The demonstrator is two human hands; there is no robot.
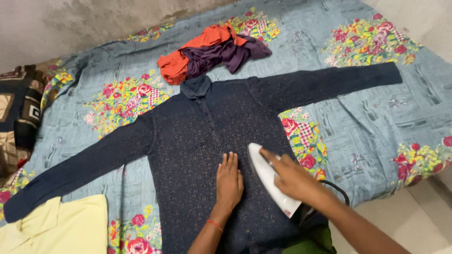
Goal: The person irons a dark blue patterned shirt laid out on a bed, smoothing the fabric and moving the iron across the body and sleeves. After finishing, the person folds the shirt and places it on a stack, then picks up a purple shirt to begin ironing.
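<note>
A dark blue patterned long-sleeved shirt lies spread flat, sleeves out, on a blue floral bedsheet. My left hand presses flat on the shirt's lower front, fingers together, holding nothing. My right hand grips the handle of a white clothes iron, which rests on the shirt just right of my left hand, its tip pointing away from me. A black cord trails from the iron near my right wrist.
A crumpled orange garment and purple garment lie beyond the shirt's collar. A pale yellow garment lies at the lower left. Patterned dark bedding sits at the left edge. Grey floor shows at the lower right.
</note>
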